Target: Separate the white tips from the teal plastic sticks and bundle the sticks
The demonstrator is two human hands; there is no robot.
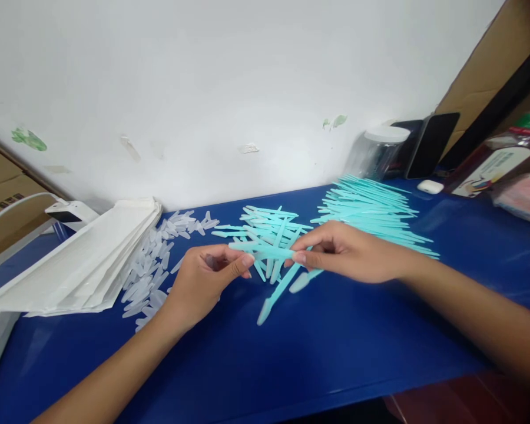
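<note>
A turquoise eyebrow razor [274, 253] is held level between my two hands, above the middle of the table. My left hand [205, 282] is closed, thumb and fingers pinching the razor's paler left end, which looks covered by a clear cap. On the right, my right hand [347, 253] pinches the handle end between thumb and fingers. Just behind and below lies a loose pile of turquoise razors [265, 219] with whitish capped ends, pointing several ways. Left of my left hand, many loose translucent caps [146, 281] are scattered. Beyond my right hand is a neater stack of turquoise razors [371, 212].
White padded envelopes [83, 259] are stacked at the left, near a white device with a cable [73, 212]. Along the back right stand a clear jar with a white lid [375, 150], a dark phone [433, 144], a small white case [430, 186] and a labelled bottle [494, 165].
</note>
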